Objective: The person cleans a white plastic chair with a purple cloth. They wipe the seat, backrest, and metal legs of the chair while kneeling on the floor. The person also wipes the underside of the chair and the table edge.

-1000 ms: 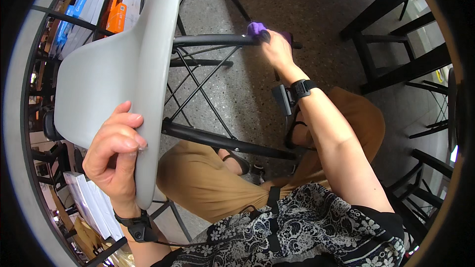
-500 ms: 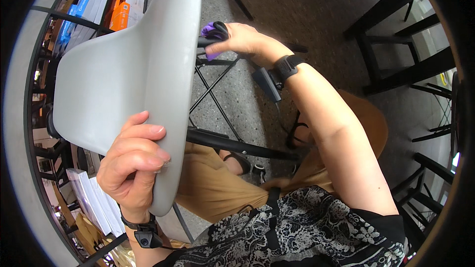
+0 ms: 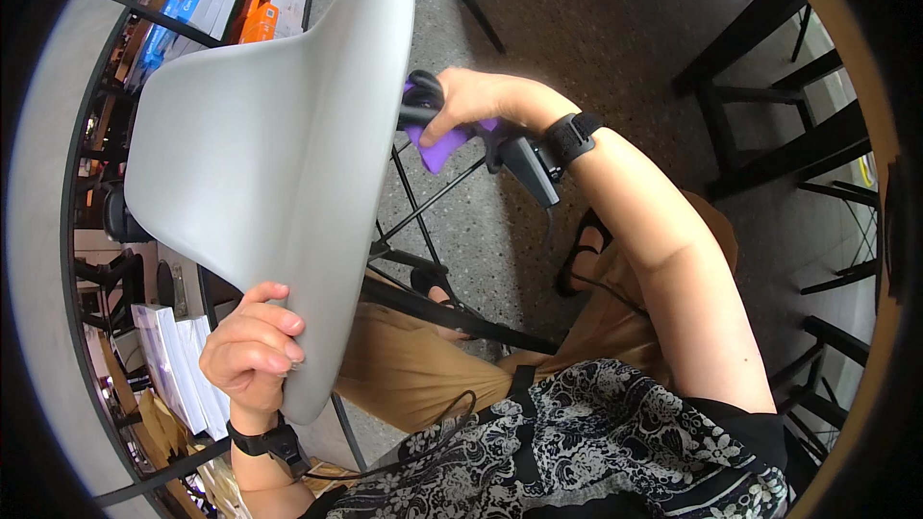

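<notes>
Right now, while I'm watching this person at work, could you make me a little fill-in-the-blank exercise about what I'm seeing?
1. The hand touching the seat of the gray chair, low in the picture, is the person's ____ one.
2. The other hand holds a cloth whose bright colour is ____.
3. The chair's legs are ____ in colour.

Missing words: left; purple; black.

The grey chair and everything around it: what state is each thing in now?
Grey chair: tipped over, legs pointing right.
Left hand: fingers curled at the chair's edge.
Right hand: closed on the purple cloth.
Purple cloth: bunched up.
Black wristbands: fastened, one on each wrist.
White packs: side by side.
</notes>
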A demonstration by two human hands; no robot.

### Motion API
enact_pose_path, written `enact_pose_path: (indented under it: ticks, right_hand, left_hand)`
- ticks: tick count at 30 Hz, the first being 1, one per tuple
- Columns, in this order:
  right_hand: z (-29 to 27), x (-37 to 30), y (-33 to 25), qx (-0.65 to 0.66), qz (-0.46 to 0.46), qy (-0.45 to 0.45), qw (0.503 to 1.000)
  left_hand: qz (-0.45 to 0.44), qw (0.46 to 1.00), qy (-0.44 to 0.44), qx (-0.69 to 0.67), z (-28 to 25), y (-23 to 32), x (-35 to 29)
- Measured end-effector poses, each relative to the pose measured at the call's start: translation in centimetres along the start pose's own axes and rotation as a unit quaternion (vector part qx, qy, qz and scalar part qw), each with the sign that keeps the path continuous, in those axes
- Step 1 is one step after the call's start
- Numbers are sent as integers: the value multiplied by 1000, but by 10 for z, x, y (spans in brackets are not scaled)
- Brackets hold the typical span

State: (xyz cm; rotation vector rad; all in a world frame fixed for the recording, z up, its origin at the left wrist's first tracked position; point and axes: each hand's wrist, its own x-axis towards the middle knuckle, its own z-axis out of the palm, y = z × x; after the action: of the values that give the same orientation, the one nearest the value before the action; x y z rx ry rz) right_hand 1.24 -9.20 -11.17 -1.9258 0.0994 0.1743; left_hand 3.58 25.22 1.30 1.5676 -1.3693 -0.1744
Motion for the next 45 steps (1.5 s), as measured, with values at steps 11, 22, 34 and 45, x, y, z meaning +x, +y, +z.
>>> enact_pose_path:
  ticks: [11, 22, 34, 45]
  right_hand:
    - [68, -36, -43, -94, -51, 93, 990]
    - [85, -52, -46, -44, -84, 103, 990]
    - [56, -64, -51, -114, -81, 183, 973]
    - [65, -74, -29, -133, -96, 303, 939]
  left_hand:
    - [-416, 867, 274, -8, -48, 13, -125]
    - [-560, 667, 441, -216, -91, -33, -217]
    - [-460, 756, 421, -198, -54, -73, -176]
    - [-409, 828, 340, -175, -81, -169, -110]
